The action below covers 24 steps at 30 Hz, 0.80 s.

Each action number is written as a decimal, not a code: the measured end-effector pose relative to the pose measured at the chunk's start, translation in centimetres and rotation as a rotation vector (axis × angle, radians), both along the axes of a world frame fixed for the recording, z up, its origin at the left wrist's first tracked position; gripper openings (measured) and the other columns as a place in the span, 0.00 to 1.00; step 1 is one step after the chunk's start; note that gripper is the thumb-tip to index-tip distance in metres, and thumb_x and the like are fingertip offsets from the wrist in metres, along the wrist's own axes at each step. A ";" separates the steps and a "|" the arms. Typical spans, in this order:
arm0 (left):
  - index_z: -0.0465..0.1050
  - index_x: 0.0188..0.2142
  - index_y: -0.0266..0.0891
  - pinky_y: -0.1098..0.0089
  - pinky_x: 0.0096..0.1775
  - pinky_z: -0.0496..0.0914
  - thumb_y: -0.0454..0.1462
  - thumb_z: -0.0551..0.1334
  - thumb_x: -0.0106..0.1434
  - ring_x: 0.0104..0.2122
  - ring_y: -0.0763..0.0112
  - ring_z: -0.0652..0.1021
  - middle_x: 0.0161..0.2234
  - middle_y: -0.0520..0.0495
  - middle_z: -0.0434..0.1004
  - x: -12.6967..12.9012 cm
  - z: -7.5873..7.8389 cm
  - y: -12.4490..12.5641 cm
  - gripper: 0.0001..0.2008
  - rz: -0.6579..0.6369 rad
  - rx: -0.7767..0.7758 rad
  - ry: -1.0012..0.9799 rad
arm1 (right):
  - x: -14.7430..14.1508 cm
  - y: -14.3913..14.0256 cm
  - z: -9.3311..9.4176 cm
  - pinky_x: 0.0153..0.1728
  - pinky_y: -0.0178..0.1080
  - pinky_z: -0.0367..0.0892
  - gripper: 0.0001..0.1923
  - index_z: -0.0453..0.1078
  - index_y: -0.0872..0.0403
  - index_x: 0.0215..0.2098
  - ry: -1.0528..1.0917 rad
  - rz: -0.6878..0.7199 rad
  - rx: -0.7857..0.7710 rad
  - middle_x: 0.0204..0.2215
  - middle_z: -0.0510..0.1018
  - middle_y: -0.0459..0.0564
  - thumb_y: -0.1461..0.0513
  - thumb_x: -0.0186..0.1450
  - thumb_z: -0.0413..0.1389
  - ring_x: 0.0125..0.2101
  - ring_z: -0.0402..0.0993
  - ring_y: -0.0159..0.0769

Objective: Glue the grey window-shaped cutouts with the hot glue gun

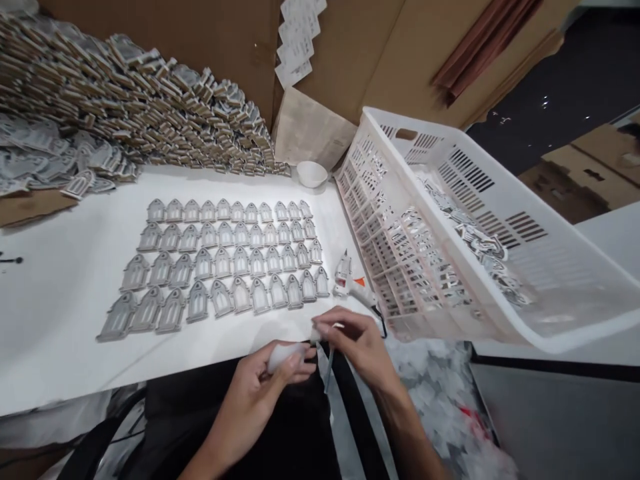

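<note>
Right of centre, tilted white plastic basket point(500, 220) holding a loose heap of grey-and-white cutouts point(475, 243); small empty-looking white bowl point(311, 173) behind it at upper centre. At lower centre, just off the tabletop point(60, 320) edge, white roll point(285, 355) pinched in left hand point(260, 393) fingers, its grey strip point(327, 370) hanging down-frame. Right hand point(353, 343) palm-down, fingers pressed together on the strip's top end, beside glue gun point(350, 283) and rows of arched window cutouts point(220, 263).

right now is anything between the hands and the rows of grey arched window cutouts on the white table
Nothing visible does. The left hand and right hand hold a small white piece at the white table's near edge; bare tabletop separates them from the grey arched window cutouts.
</note>
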<state>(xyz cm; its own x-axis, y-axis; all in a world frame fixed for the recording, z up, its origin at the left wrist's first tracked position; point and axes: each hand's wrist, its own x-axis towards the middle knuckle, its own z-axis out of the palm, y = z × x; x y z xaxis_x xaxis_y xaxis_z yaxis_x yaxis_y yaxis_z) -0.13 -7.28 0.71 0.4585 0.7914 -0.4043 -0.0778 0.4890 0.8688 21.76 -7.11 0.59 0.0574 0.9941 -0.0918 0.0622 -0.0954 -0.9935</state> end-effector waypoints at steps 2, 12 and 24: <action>0.83 0.51 0.39 0.58 0.54 0.82 0.53 0.67 0.73 0.48 0.53 0.88 0.53 0.40 0.88 0.4 -0.3 0.6 0.21 -0.014 -0.010 0.039 | 1.6 0.9 0.2 0.33 0.36 0.73 0.12 0.87 0.48 0.46 -0.100 -0.099 0.028 0.42 0.88 0.51 0.51 0.70 0.69 0.38 0.82 0.39; 0.80 0.56 0.46 0.65 0.56 0.77 0.53 0.62 0.76 0.51 0.60 0.87 0.56 0.45 0.87 0.8 -2.0 2.4 0.20 -0.127 -0.007 0.213 | 1.9 5.8 0.9 0.32 0.36 0.68 0.05 0.85 0.46 0.44 -0.407 0.050 0.008 0.40 0.89 0.46 0.56 0.72 0.67 0.40 0.84 0.38; 0.81 0.55 0.47 0.69 0.53 0.77 0.52 0.63 0.76 0.49 0.61 0.88 0.52 0.48 0.89 -3.9 -0.9 2.5 0.18 -0.003 -0.024 0.331 | -4.5 10.4 0.2 0.36 0.36 0.73 0.04 0.85 0.46 0.44 -0.382 0.321 0.035 0.43 0.89 0.43 0.58 0.73 0.66 0.38 0.83 0.35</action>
<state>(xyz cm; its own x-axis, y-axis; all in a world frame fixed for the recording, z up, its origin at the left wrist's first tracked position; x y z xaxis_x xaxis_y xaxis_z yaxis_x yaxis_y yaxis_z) -4.00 -4.75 -0.16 0.3014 0.7788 -0.5501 0.2078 0.5094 0.8351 17.24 3.27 0.75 -0.2288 0.9692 -0.0905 0.4428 0.0208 -0.8964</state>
